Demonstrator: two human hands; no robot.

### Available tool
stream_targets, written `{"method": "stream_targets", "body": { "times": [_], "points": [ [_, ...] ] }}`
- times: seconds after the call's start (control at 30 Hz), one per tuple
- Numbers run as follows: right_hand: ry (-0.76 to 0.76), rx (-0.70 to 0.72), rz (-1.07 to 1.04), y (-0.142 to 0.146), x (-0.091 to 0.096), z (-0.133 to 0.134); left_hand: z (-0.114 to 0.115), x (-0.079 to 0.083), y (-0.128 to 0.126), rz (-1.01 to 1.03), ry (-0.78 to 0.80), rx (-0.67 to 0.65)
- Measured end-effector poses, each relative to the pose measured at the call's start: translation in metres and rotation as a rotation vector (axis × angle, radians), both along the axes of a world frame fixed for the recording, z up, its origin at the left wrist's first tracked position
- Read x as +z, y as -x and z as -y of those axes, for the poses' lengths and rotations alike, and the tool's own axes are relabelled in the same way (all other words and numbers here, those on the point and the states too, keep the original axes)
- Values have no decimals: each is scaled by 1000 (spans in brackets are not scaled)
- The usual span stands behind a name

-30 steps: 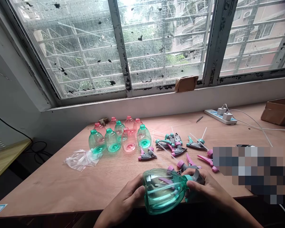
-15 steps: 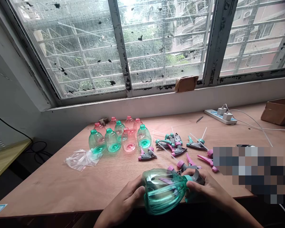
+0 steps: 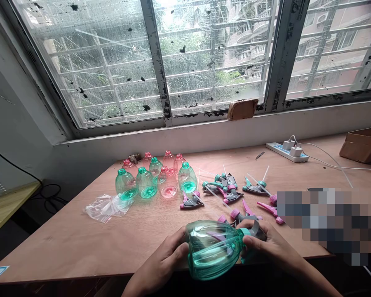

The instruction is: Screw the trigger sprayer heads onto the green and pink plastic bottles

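A clear green plastic bottle [image 3: 212,249] lies sideways over the near edge of the wooden table [image 3: 80,243], its base turned toward me. My left hand [image 3: 168,255] is wrapped round the bottle's left side. My right hand [image 3: 266,243] is closed on the grey spray head [image 3: 256,231] with a teal collar that sits at the bottle's neck. A pink dip tube shows through the bottle wall.
Several upright green and pink bottles [image 3: 156,177] stand mid-table. Several loose spray heads [image 3: 228,189] lie to their right. Clear plastic bags [image 3: 106,206] lie at the left. A power strip [image 3: 286,150] and a cardboard box [image 3: 363,144] sit at the far right, under the window.
The bottle has turned slightly in my hands. Both hands stay in the same place.
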State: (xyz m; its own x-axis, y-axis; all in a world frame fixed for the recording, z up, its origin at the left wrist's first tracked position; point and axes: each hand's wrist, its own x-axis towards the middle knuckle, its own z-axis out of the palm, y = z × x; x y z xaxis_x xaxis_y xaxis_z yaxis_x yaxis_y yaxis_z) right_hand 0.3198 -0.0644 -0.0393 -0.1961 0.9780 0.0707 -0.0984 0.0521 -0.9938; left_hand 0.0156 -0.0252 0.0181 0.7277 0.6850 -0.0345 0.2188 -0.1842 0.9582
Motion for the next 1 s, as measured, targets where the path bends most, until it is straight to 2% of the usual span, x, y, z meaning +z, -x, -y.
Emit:
{"method": "stream_targets", "body": {
  "times": [0.3, 0.57, 0.83, 1.0],
  "points": [
    [5, 7, -25, 1, 3, 0, -2, 0, 1, 15, 22, -78],
    [19, 6, -31, 0, -1, 0, -4, -18, 6, 48, -13, 79],
    [20, 1, -19, 1, 2, 1, 0, 5, 0, -20, -25, 19],
    [23, 48, -60, 0, 2, 1, -1, 0, 0, -32, 27, -59]
  ]
}}
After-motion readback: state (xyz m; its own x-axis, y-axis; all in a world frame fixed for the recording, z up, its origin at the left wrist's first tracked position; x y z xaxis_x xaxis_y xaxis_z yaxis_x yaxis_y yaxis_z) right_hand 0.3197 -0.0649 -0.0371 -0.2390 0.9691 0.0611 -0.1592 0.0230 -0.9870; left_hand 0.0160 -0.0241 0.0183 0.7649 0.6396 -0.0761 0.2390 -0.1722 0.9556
